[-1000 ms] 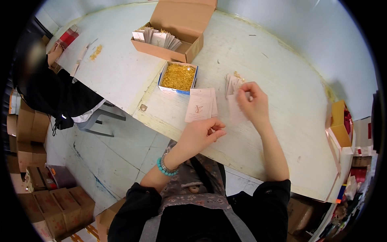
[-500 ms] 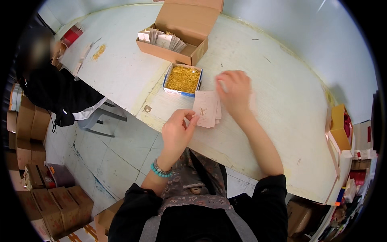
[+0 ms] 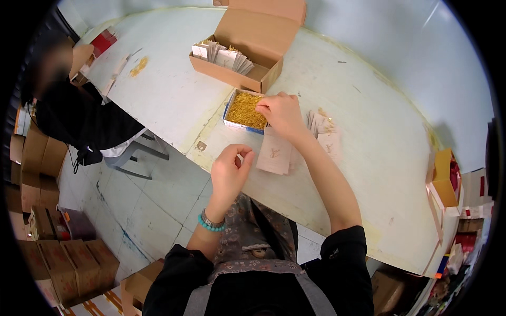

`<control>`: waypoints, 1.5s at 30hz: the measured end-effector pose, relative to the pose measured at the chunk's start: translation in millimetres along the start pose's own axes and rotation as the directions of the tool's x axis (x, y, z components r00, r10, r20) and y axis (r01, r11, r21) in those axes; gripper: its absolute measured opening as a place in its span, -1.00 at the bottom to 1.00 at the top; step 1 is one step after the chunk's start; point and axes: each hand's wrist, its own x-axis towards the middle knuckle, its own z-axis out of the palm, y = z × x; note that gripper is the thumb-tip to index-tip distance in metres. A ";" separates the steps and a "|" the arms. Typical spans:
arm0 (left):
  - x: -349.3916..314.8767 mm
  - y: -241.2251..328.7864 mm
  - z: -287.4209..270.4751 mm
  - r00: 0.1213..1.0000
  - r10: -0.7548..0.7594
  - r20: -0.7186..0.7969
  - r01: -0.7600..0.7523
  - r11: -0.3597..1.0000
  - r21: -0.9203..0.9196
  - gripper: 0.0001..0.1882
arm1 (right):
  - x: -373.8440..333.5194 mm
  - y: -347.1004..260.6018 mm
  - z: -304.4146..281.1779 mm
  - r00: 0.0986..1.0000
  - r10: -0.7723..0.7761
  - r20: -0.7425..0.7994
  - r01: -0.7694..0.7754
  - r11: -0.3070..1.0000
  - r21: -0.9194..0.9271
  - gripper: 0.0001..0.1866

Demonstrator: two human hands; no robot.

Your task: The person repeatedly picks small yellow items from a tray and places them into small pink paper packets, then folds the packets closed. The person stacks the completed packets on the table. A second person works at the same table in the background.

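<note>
My right hand (image 3: 285, 113) reaches over the right side of a small white and blue box (image 3: 226, 116) heaped with fine gold-coloured pieces (image 3: 245, 110). Its thumb and fingers are pinched together at the gold; anything between them is too small to make out. A stack of pale pink cards (image 3: 274, 152) lies in front of the box, partly under my right wrist. Just left of the stack, my left hand (image 3: 230, 171) is curled with thumb and forefinger together, and nothing shows in it. More cards (image 3: 328, 142) with gold bits on them lie right of my right forearm.
Behind the small box stands an open cardboard box (image 3: 271, 79) holding a row of upright cards. Another person (image 3: 79, 110) sits at the table's left side by a grey stool (image 3: 129, 162). A yellow box (image 3: 444, 179) is at the right edge; cartons (image 3: 74, 268) stand on the floor.
My right hand has moved left to the gold pieces, uncovering the cards to its right. My left fingers have come off the card stack. The whole view has shifted slightly.
</note>
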 end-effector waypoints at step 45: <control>15.4 22.7 19.3 0.999 -0.035 -0.001 0.033 0.952 -0.305 -0.76 | -62.9 -16.4 -50.2 0.901 0.352 0.254 -0.399 0.444 0.802 -0.86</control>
